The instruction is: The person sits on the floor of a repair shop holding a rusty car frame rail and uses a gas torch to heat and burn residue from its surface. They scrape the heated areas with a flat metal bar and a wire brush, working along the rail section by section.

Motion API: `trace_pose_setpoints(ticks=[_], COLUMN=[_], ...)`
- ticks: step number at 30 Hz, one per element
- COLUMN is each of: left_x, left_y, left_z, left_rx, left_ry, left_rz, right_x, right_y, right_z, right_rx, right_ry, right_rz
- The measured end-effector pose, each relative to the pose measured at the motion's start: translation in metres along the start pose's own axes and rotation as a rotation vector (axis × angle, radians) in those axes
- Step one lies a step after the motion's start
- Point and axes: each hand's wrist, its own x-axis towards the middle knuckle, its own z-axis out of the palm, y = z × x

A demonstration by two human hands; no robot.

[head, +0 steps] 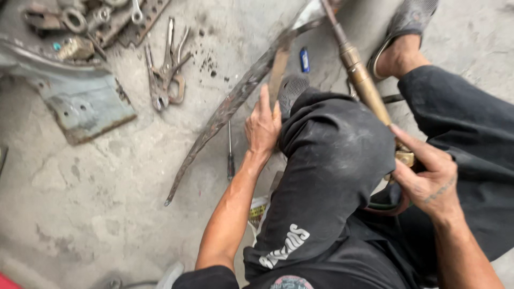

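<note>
Cutting torch (360,75) with a brass body, being gripped at its valve end by the right hand (428,179) while the left hand (263,124) is resting beside a curved metal strip (225,112).

The torch is slanting up from the right hand, over the bent knee in dark trousers (332,176), toward the top of the view, near a sandalled foot (401,43). The right fingers are curling around the torch's brass fitting, grasping it. The left fingers are lying straight and released, gripping nothing, just beside a rusty flat bar (278,72) on the concrete floor (96,203). A screwdriver (230,155), locking pliers (167,67) and a blue lighter (304,59) are lying nearby.
</note>
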Motion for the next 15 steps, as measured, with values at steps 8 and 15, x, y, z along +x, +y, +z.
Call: trace_pose_setpoints(ticks=[8, 15], left_x=[-0.011, 0.070], left_y=[-0.006, -0.042], left_z=[-0.003, -0.069], left_rx=[0.058, -0.207], left_ry=[-0.110, 0.342], left_rz=[-0.105, -0.242], right_x=[0.001, 0.000], right_y=[0.006, 0.012], right_z=[-0.006, 0.000], right_rx=[0.104, 0.084], right_ry=[0.011, 0.002], right_rz=[0.080, 0.225])
